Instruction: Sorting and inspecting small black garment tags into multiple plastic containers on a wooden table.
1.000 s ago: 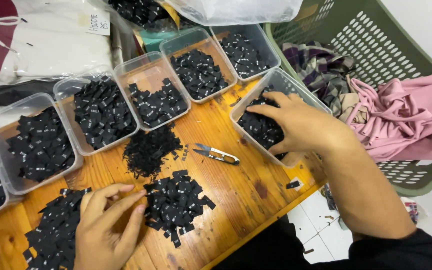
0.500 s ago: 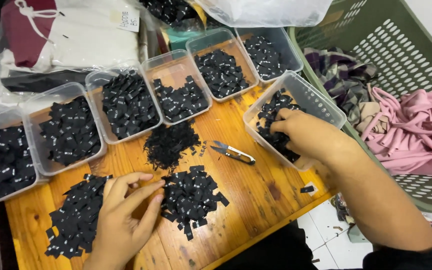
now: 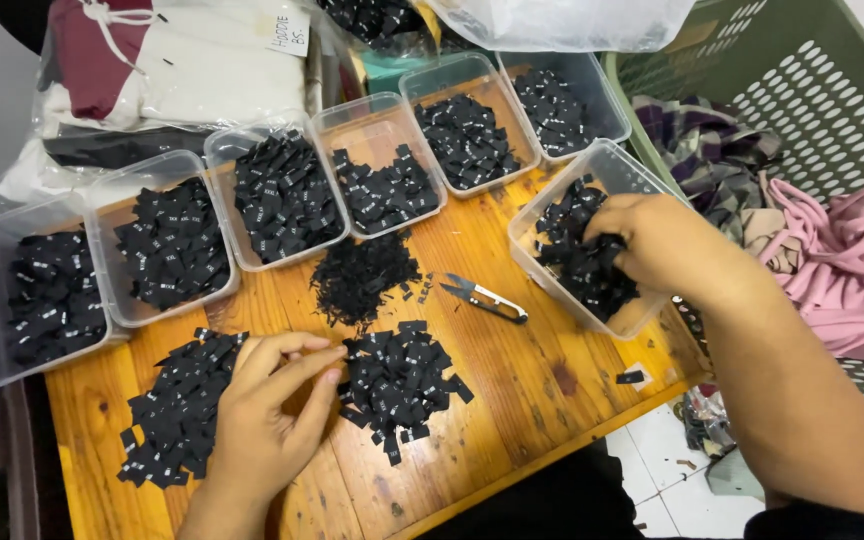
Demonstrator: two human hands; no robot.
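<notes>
Labels, small and black, lie sorted in piles so I can reach them. My right hand (image 3: 667,240) digs in the clear tub (image 3: 592,170), fingers closed on some. My left hand (image 3: 272,410) rests open on the wooden worktop (image 3: 512,370) between two piles.

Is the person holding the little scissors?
No, the scissors lie alone on the wooden table, between both hands.
</notes>
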